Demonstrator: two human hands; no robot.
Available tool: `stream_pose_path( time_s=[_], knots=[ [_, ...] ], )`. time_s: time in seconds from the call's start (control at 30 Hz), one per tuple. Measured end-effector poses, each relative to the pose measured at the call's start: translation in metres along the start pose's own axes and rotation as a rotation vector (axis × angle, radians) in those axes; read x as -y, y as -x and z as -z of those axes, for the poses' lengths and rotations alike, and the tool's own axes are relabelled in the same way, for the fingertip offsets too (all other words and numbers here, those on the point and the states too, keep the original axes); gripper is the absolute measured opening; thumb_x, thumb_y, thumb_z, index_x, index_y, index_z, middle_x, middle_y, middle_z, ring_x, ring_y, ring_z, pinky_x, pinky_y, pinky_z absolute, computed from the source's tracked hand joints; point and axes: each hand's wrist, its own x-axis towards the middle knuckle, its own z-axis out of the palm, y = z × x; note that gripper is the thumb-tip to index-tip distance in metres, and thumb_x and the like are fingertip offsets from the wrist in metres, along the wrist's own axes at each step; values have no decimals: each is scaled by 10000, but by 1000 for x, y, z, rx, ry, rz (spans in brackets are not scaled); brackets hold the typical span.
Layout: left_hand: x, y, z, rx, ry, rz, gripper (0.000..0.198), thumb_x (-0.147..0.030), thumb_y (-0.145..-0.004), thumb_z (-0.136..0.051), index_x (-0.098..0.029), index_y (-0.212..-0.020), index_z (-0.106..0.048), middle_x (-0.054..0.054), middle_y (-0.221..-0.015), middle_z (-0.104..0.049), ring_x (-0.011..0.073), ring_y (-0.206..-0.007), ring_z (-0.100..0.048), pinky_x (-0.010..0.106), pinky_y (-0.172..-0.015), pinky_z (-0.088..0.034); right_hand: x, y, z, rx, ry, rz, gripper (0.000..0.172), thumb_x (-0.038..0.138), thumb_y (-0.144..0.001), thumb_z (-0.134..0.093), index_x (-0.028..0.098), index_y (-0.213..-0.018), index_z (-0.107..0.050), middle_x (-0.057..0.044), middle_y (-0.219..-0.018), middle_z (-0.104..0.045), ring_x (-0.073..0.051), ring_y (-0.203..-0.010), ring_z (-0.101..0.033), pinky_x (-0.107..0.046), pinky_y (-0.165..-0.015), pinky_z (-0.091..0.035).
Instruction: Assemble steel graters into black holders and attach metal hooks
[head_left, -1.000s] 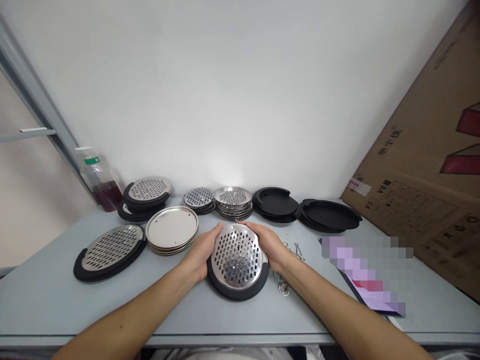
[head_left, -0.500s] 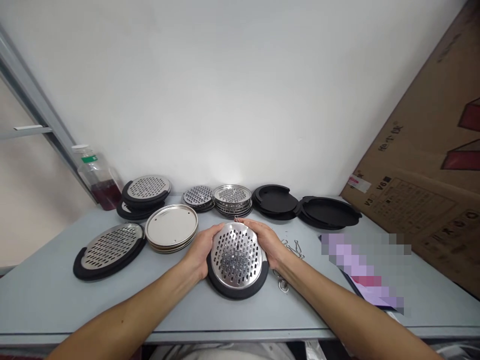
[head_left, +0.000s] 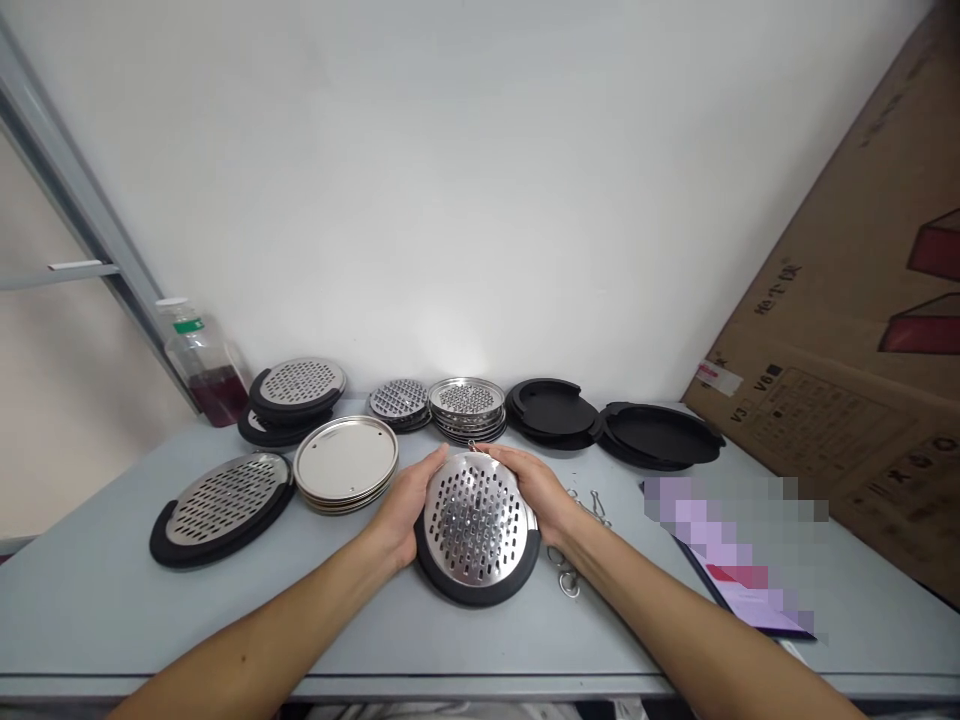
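together, left hand [head_left: 401, 510], right hand [head_left: 531, 490] cup edges of steel grater [head_left: 474, 520]

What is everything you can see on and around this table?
Round grater: one, steel on black base, between the hands.
Oval grater: one, steel on black base, front left.
Grater stack: one, steel and black, back left.
Perforated disc stacks: two, steel, back centre.
Plain disc stack: one, steel, left of the hands.
Black base stacks: two, black, back right.
Bottle: one, clear with dark red liquid, back left.
Metal clips: several, silver, right of the hands.
Cardboard box: one, brown, leaning at right.
Blurred flat item: one, purplish, front right.
Left hand: one, bare, on the grater's left side.
Right hand: one, bare, on the grater's right side.
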Motion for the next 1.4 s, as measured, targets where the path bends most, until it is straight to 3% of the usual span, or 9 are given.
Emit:
stream_pose_path(
  time_s=[0.13, 0.4, 0.53, 0.7, 0.83, 1.03, 1.17, 1.27, 1.4],
  knots=[
    [-4, 2, 3, 75, -130, -100, 309, -379, -734, -823, -144, -899, -709, 83, -867, -766, 220, -801, -709, 312, -781, -527, 5, 2, 0, 27, 43, 10, 323, 351, -736, -780, 163, -998, -769, -68, -963, -778, -212, -866, -700, -299, -798, -523],
    [-10, 7, 0, 11, -333, -240, 298, -398, -749, -802, -163, -911, -716, 75, -904, -750, 218, -840, -684, 310, -796, -504, 8, 5, 4, 6, 163, 52, 478, 430, -764, -764, 228, -1193, -700, -48, -1037, -762, -216, -917, -685, -325, -849, -504],
    [-10, 4, 3, -29, -351, -264, 305, -410, -748, -798, -169, -918, -721, 74, -900, -750, 222, -853, -676, 301, -775, -499, 11, 11, 5, 71, 272, 61, 503, 423, -794, -741, 265, -1264, -656, -51, -1108, -740, -236, -985, -675, -364, -906, -501],
    [-11, 2, 6, -40, -331, -286, 314, -413, -738, -803, -180, -936, -731, 73, -929, -750, 222, -846, -675, 300, -774, -497, 20, 27, 9, 229, 622, 236, 838, 271, -663, -853, 319, -1423, -503, -41, -1399, -575, -283, -1200, -569, -413, -1032, -443],
    [-13, 6, 4, -23, -405, -353, 299, -390, -759, -783, -202, -987, -737, 71, -966, -748, 243, -895, -672, 305, -795, -492, 25, 31, 15, 342, 789, 255, 1039, 272, -582, -899, 324, -1491, -399, -59, -1371, -577, -315, -1208, -549, -445, -1028, -449],
    [-22, 10, 3, 14, -741, -552, 223, -346, -783, -753, -216, -964, -753, 69, -978, -742, 278, -948, -659, 334, -884, -476, 26, 28, 17, 402, 719, 227, 963, 240, -566, -903, 283, -1430, -479, -57, -1299, -618, -303, -1171, -579, -405, -982, -492],
    [-29, 15, 10, 86, -1073, -663, 553, -449, -767, -769, -255, -1269, -643, 107, -1309, -624, 338, -1225, -547, 433, -1062, -403, 27, 26, 15, 443, 693, 236, 904, 215, -586, -894, 284, -1401, -510, -49, -1292, -629, -298, -1188, -576, -413, -1016, -469],
    [-26, 25, 12, 219, -1403, -741, 1006, -612, -646, -813, -309, -1503, -382, 112, -1622, -245, 415, -1477, -186, 586, -1181, -180, 25, 23, 16, 426, 672, 271, 916, 200, -557, -901, 272, -1392, -530, -54, -1343, -606, -308, -1264, -524, -435, -1086, -410],
    [-7, 35, 6, 425, -1684, -742, 1304, -770, -481, -795, -284, -1558, -245, 166, -1659, 5, 515, -1475, 43, 738, -1107, 68, 21, 19, 20, 369, 627, 254, 840, 163, -565, -872, 261, -1349, -586, -57, -1341, -612, -311, -1242, -541, -419, -1035, -462]
  ],
)
